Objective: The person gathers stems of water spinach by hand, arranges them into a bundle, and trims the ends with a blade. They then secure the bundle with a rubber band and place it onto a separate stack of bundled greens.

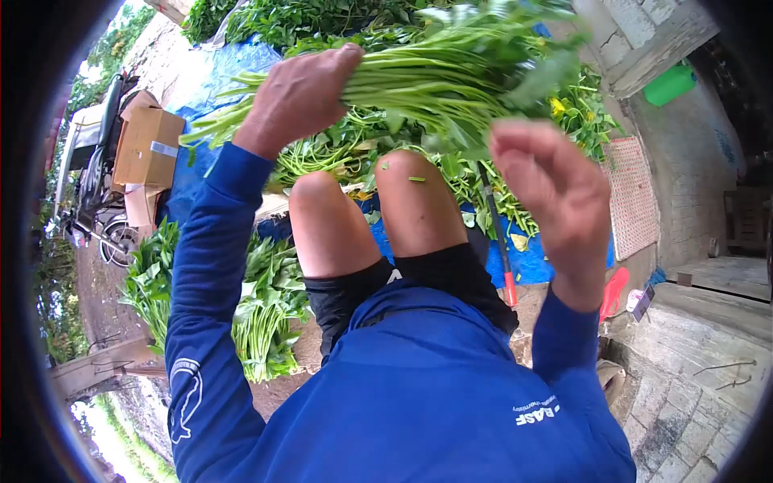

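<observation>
My left hand (310, 97) is closed around a thick bunch of long-stemmed leafy greens (427, 80), held sideways above my knees. The cut stem ends stick out to the left, and the leafy tops, smeared by motion, spread to the right. Just below those leaves is my right hand (555, 185), with bent fingers apart and nothing seen in it; its fingertips are blurred. Loose greens (322, 157) lie in a heap beyond my knees, under the bunch. A small piece of cut stem (416, 179) rests on one knee.
Bundled greens (266, 322) lie on the ground at my left. More greens (322, 24) are heaped on a blue tarp (213, 76) ahead. A rod with a red handle (510, 288) is near my right knee. A cardboard box (149, 149) and motorcycle stand at far left.
</observation>
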`<action>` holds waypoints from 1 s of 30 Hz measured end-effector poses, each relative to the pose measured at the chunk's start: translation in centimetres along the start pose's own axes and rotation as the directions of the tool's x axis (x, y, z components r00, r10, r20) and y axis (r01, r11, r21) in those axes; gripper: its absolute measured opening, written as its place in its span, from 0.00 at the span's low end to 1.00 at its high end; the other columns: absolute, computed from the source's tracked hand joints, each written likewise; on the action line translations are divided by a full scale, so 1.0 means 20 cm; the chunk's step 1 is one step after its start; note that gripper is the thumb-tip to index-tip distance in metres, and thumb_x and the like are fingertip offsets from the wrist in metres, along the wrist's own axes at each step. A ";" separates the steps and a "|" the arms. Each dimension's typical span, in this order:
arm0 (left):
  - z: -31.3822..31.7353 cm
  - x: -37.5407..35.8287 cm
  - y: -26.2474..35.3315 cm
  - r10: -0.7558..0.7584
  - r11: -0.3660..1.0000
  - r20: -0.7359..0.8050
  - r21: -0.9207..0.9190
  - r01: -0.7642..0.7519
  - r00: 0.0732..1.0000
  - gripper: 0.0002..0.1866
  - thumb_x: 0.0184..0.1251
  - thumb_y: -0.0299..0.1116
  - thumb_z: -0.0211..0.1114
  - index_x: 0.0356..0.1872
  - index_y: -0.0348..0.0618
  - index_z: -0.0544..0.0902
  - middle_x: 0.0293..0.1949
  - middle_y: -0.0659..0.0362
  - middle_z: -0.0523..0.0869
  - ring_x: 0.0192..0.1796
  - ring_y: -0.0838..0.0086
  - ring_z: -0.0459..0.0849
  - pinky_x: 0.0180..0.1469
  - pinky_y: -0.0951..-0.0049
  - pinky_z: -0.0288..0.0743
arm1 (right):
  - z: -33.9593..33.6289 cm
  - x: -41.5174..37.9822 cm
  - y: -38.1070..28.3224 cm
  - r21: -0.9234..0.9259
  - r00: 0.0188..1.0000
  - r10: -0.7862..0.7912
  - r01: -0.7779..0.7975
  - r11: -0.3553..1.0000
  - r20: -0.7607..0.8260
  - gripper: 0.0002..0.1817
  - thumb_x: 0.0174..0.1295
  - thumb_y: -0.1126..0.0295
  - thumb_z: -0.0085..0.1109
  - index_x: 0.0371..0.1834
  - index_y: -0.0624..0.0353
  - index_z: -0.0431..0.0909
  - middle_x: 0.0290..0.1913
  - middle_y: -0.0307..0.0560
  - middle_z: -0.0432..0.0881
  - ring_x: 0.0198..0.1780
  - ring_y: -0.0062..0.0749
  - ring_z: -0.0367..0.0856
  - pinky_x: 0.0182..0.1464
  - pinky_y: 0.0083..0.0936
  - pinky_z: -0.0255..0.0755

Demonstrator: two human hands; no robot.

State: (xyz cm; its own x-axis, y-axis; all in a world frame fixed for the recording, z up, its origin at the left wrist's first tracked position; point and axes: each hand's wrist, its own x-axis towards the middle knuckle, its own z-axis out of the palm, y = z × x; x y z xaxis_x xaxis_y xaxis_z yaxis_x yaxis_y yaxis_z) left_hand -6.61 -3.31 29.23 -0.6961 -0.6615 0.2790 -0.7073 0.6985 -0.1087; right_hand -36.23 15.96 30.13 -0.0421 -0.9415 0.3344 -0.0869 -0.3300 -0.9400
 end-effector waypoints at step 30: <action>-0.10 -1.05 0.68 -0.657 0.526 0.232 -0.541 0.657 0.717 0.18 0.66 0.33 0.80 0.54 0.38 0.90 0.59 0.47 0.89 0.69 0.50 0.84 0.72 0.50 0.77 | 0.57 -0.31 0.30 -0.688 0.787 0.229 0.309 0.657 0.573 0.21 0.66 0.65 0.76 0.58 0.64 0.88 0.49 0.47 0.86 0.50 0.46 0.83 0.52 0.43 0.76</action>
State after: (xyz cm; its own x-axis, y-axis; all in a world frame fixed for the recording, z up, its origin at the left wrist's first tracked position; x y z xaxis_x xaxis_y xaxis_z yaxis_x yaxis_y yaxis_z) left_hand -1.46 20.58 23.76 -0.0636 -0.9967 0.0497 -0.7625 0.0807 0.6419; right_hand -25.11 19.02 21.73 0.5170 -0.8559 0.0092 -0.7545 -0.4607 -0.4673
